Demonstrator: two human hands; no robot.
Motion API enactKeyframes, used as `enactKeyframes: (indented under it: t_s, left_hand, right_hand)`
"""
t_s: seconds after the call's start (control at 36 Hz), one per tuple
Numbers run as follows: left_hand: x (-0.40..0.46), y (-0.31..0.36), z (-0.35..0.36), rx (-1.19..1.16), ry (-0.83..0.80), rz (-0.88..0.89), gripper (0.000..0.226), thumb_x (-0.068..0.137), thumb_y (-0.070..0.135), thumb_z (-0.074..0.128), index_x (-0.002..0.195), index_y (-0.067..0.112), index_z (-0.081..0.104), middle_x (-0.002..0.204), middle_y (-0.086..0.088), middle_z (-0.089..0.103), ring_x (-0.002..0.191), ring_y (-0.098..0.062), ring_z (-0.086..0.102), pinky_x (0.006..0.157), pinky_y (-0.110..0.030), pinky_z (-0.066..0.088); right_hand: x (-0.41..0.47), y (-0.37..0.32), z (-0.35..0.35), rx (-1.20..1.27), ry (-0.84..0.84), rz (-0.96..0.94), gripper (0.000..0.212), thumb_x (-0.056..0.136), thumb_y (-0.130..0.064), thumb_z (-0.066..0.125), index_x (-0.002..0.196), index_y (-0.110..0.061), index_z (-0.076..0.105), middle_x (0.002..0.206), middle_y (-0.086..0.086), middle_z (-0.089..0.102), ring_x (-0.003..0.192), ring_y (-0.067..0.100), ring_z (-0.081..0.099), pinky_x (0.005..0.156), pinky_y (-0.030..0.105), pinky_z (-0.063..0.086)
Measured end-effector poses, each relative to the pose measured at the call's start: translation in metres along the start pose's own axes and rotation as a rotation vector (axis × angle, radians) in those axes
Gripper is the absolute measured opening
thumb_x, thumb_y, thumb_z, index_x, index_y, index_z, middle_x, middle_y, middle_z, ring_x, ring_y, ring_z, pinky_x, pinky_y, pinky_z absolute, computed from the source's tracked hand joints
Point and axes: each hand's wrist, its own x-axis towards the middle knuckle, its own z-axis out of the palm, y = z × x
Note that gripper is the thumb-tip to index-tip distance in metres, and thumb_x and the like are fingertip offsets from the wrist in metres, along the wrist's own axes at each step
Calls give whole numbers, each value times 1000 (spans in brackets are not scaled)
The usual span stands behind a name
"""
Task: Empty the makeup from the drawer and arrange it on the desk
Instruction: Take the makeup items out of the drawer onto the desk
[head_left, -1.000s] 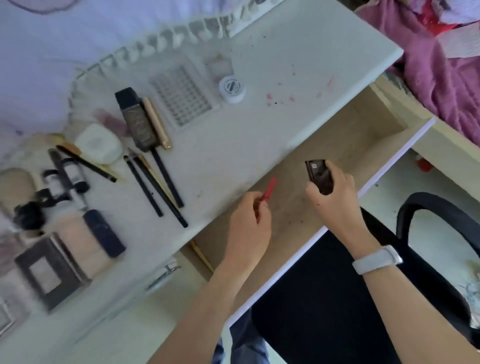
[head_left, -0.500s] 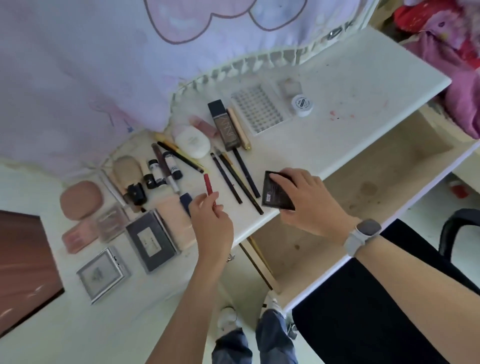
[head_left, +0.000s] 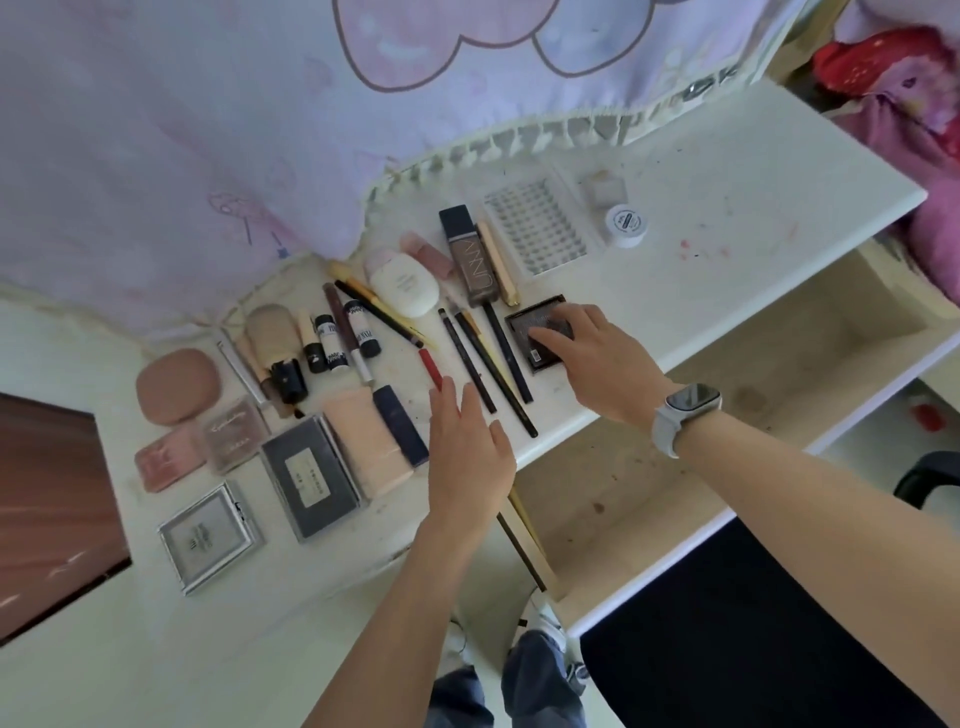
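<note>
Makeup lies in rows on the white desk (head_left: 727, 171). A thin red pencil (head_left: 430, 367) lies flat on the desk, just beyond the fingertips of my left hand (head_left: 467, 447), which is open with straight fingers and holds nothing. My right hand (head_left: 597, 358) rests its fingers on a dark square compact (head_left: 530, 322) lying flat near the desk's front edge. The pulled-out drawer (head_left: 779, 364) sits below the desk at the right, and its wooden bottom shows no makeup.
Black pencils (head_left: 483, 364), a brown foundation bottle (head_left: 470, 254), a white tube (head_left: 405, 280), a lash tray (head_left: 535, 226), a white jar (head_left: 626, 226) and several compacts and palettes (head_left: 309, 475) fill the desk. A curtain (head_left: 260, 130) hangs behind. A black chair (head_left: 779, 623) stands at the lower right.
Both hands came up from the drawer to the desk. My left hand let go of the red pencil, which now lies on the desk. My right hand set the dark compact down flat.
</note>
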Motion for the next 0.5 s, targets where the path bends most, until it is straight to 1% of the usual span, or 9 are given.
enactKeyframes:
  t_s: [0.08, 0.14, 0.17, 0.22, 0.28, 0.31, 0.33, 0.42, 0.5]
  left_hand:
    - [-3, -2, 4, 33, 1, 20, 56, 100, 22, 37, 150, 14, 11, 158, -4, -7, 145, -21, -11, 118, -38, 14]
    - [-9, -1, 5, 21, 100, 85, 55, 99, 20, 40, 149, 17, 16, 158, -4, -2, 145, -22, -6, 117, -38, 19]
    - [-14, 0, 6, 0, 162, 136, 54, 98, 18, 43, 148, 17, 21, 158, -5, 2, 145, -21, -1, 116, -35, 22]
    - [-27, -1, 8, -51, 272, 256, 50, 96, 11, 47, 143, 14, 31, 155, -8, 13, 144, -18, 11, 112, -21, 22]
    - [-43, -3, 13, -60, 307, 373, 46, 92, 4, 51, 136, 10, 41, 149, -11, 26, 138, -14, 24, 103, -2, 17]
    - [-51, -4, 18, -54, 283, 427, 43, 91, 2, 52, 133, 9, 45, 145, -12, 32, 133, -13, 29, 100, 2, 18]
    - [-59, -6, 23, -40, 232, 473, 40, 90, 1, 52, 130, 8, 48, 141, -13, 36, 130, -13, 34, 100, -1, 23]
    - [-77, -15, 43, 33, 51, 561, 33, 90, 1, 52, 123, 3, 55, 131, -14, 47, 120, -25, 49, 97, -35, 46]
    - [-84, -27, 61, 159, -81, 594, 31, 91, 5, 52, 121, 2, 57, 125, -13, 53, 116, -26, 51, 94, -45, 46]
  right_hand:
    - [-17, -2, 8, 45, 37, 11, 57, 89, -5, 46, 143, -13, 32, 149, 9, 30, 139, 27, 20, 113, 37, 23]
    - [-36, -5, 11, 139, 112, 55, 55, 87, -3, 49, 140, -10, 37, 147, 10, 34, 140, 28, 22, 116, 39, 19]
    - [-48, -7, 12, 202, 152, 86, 53, 86, -1, 49, 138, -8, 41, 145, 12, 38, 139, 30, 26, 115, 42, 22]
    - [-75, -11, 17, 309, 236, 163, 47, 84, 4, 50, 130, -4, 50, 137, 17, 46, 131, 34, 37, 108, 47, 33]
    - [-103, -14, 26, 371, 329, 272, 40, 82, 7, 52, 121, 1, 57, 128, 22, 52, 121, 39, 47, 97, 51, 42]
    - [-118, -15, 32, 386, 360, 333, 38, 81, 9, 53, 118, 2, 59, 125, 24, 53, 117, 40, 49, 94, 52, 44]
    - [-132, -17, 38, 394, 373, 398, 37, 81, 10, 53, 117, 2, 60, 124, 25, 53, 116, 41, 49, 93, 54, 44]
    - [-170, -24, 59, 399, 383, 563, 34, 81, 8, 54, 114, 3, 61, 124, 26, 52, 119, 42, 46, 95, 56, 41]
    - [-199, -35, 79, 353, 406, 602, 31, 83, 5, 55, 113, 5, 62, 125, 28, 52, 122, 45, 44, 101, 58, 36]
